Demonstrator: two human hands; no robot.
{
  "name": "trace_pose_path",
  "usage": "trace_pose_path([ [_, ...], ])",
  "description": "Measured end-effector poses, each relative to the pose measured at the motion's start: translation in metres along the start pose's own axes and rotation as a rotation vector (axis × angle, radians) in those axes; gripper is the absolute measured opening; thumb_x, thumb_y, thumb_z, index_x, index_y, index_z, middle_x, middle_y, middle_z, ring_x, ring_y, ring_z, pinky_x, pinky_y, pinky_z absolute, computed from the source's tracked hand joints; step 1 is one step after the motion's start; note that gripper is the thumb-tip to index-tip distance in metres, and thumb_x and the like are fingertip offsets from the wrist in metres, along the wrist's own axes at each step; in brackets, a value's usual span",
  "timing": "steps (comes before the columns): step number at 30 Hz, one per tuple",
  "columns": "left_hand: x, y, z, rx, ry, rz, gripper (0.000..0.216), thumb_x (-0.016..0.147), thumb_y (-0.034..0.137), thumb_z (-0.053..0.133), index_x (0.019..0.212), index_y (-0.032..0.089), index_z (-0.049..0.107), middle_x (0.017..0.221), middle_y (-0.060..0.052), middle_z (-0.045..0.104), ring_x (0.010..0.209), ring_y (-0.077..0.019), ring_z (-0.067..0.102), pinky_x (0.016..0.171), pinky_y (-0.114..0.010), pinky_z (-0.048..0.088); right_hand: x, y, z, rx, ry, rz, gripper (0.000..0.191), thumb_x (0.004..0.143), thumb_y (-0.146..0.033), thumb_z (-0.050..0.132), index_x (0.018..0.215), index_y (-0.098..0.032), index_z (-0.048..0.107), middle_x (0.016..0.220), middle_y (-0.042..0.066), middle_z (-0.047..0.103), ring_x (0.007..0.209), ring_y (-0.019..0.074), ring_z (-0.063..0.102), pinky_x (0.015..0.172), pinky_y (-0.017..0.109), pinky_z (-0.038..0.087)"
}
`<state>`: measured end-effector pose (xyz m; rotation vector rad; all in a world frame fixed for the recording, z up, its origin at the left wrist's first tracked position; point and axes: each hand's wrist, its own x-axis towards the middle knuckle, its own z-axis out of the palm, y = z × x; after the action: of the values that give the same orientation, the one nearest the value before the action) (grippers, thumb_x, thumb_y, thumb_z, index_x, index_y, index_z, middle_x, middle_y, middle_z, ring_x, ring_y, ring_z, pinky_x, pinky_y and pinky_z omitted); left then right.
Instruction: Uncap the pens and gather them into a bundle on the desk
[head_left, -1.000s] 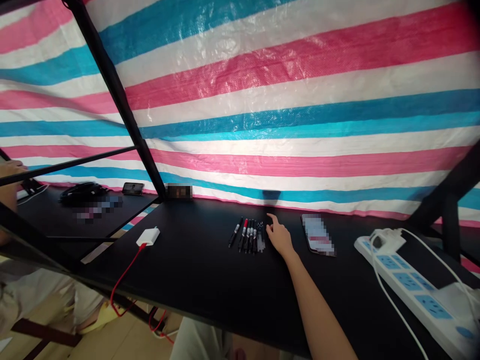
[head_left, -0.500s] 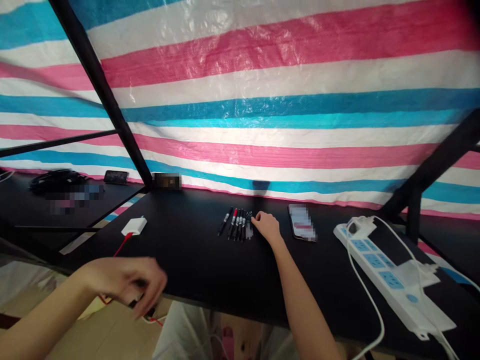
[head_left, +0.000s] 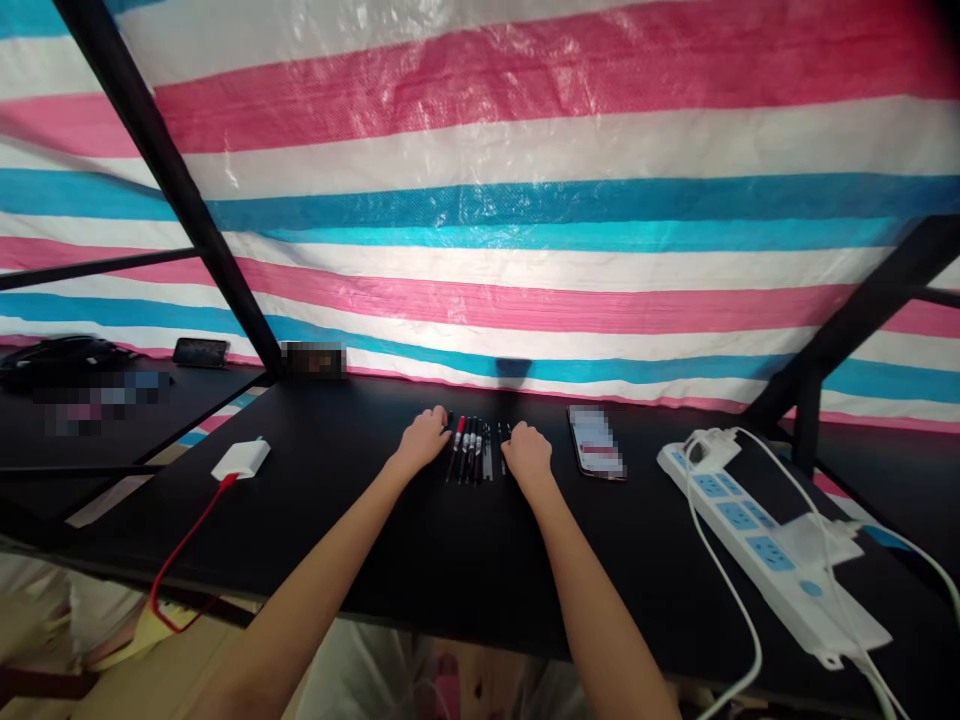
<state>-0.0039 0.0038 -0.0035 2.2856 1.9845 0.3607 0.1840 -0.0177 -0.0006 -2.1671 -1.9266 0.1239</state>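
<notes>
Several pens (head_left: 469, 452) lie side by side on the black tabletop (head_left: 435, 550), their lengths running away from me; one has a red cap. Just right of them are slimmer, partly clear sticks that look like pen refills (head_left: 487, 455). My left hand (head_left: 425, 440) is at the left end of the row, fingers curled round the outermost pen, most of which is hidden. My right hand (head_left: 527, 455) rests on its right side, closed, with fingertips against a thin pen refill (head_left: 504, 447) set slightly apart from the others.
A phone (head_left: 596, 442) lies right of my right hand. Farther right is a white power strip (head_left: 772, 550) with plugs and white cables. A white charger (head_left: 241, 459) with a red cable (head_left: 180, 545) is on the left. Black frame bars (head_left: 169, 170) and a striped sheet (head_left: 487, 150) stand behind.
My left hand has moved from the table's front edge up to the left end of the pen row. The rightmost refill now stands apart from the others, beside my right hand.
</notes>
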Motion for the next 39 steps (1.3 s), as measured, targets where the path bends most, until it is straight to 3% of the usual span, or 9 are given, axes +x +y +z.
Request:
trace_pose_path([
  [4,0.0,-0.014,0.001,0.054,0.079,-0.069,0.028,0.083,0.027,0.041,0.109,0.015,0.042,0.097,-0.009,0.056,0.086,-0.019,0.055,0.067,-0.026,0.039,0.001,-0.001,-0.001,0.008,-0.018,0.004,0.017,0.076,-0.018,0.045,0.088,-0.01,0.053,0.081,0.014,0.061,0.077,0.0227,0.061,0.062,0.028,0.042],
  [7,-0.002,-0.018,0.003,0.128,0.144,-0.026,0.024,0.085,0.027,0.038,0.102,0.016,0.05,0.096,-0.009,0.056,0.088,-0.0198,0.054,0.068,-0.027,0.038,0.001,-0.003,-0.002,0.035,-0.032,-0.017,0.018,0.076,-0.02,0.044,0.086,-0.011,0.056,0.081,0.013,0.061,0.078,0.0232,0.061,0.064,0.029,0.042],
  [10,-0.003,-0.012,0.003,0.133,0.199,0.015,0.026,0.087,0.03,0.035,0.094,0.017,0.056,0.092,-0.007,0.057,0.08,-0.0178,0.055,0.066,-0.027,0.036,0.003,-0.003,0.0,0.095,-0.058,-0.024,0.02,0.076,-0.025,0.044,0.083,-0.014,0.058,0.081,0.012,0.062,0.078,0.0226,0.06,0.064,0.029,0.041],
  [18,-0.006,0.009,0.005,0.036,0.319,0.181,0.033,0.088,0.039,0.031,0.101,0.024,0.057,0.09,-0.003,0.056,0.066,-0.012,0.052,0.06,-0.025,0.033,0.013,0.006,0.013,0.394,-0.04,0.001,0.023,0.074,-0.036,0.045,0.071,-0.022,0.064,0.073,0.004,0.063,0.072,0.0195,0.057,0.059,0.026,0.036],
  [21,-0.005,0.01,0.007,0.024,0.344,0.242,0.03,0.088,0.037,0.033,0.1,0.025,0.058,0.087,-0.002,0.056,0.069,-0.012,0.052,0.064,-0.026,0.033,0.019,0.009,0.017,0.669,0.003,0.053,0.024,0.072,-0.038,0.045,0.07,-0.021,0.062,0.064,0.002,0.06,0.06,0.0149,0.054,0.052,0.023,0.034],
  [25,-0.005,0.01,0.008,-0.003,0.346,0.286,0.028,0.088,0.034,0.035,0.099,0.025,0.059,0.087,-0.001,0.056,0.073,-0.0114,0.052,0.067,-0.026,0.033,0.028,0.012,0.023,1.337,0.03,0.12,0.027,0.072,-0.04,0.042,0.075,-0.018,0.057,0.061,0.0,0.059,0.037,0.0069,0.042,0.038,0.02,0.026],
  [29,-0.005,0.012,0.008,-0.026,0.31,0.324,0.03,0.089,0.034,0.033,0.102,0.025,0.058,0.089,-0.002,0.056,0.075,-0.011,0.052,0.067,-0.025,0.033,0.033,0.016,0.024,1.727,0.051,0.186,0.025,0.066,-0.036,0.049,0.081,-0.017,0.053,0.071,0.002,0.062,0.04,0.0062,0.047,0.037,0.018,0.027],
  [33,-0.007,0.013,0.007,-0.043,0.276,0.311,0.031,0.089,0.034,0.032,0.104,0.025,0.057,0.092,-0.002,0.055,0.079,-0.0117,0.053,0.069,-0.025,0.033,0.032,0.017,0.023,1.756,0.056,0.196,0.025,0.065,-0.035,0.05,0.081,-0.016,0.052,0.07,0.002,0.062,0.041,0.0058,0.048,0.037,0.017,0.027],
  [39,-0.008,0.015,0.002,-0.064,0.231,0.285,0.031,0.089,0.034,0.032,0.107,0.025,0.056,0.094,-0.003,0.055,0.081,-0.012,0.052,0.072,-0.026,0.034,0.032,0.014,0.023,1.579,0.045,0.183,0.029,0.067,-0.039,0.044,0.083,-0.016,0.051,0.073,0.004,0.062,0.042,0.0064,0.048,0.037,0.018,0.029],
])
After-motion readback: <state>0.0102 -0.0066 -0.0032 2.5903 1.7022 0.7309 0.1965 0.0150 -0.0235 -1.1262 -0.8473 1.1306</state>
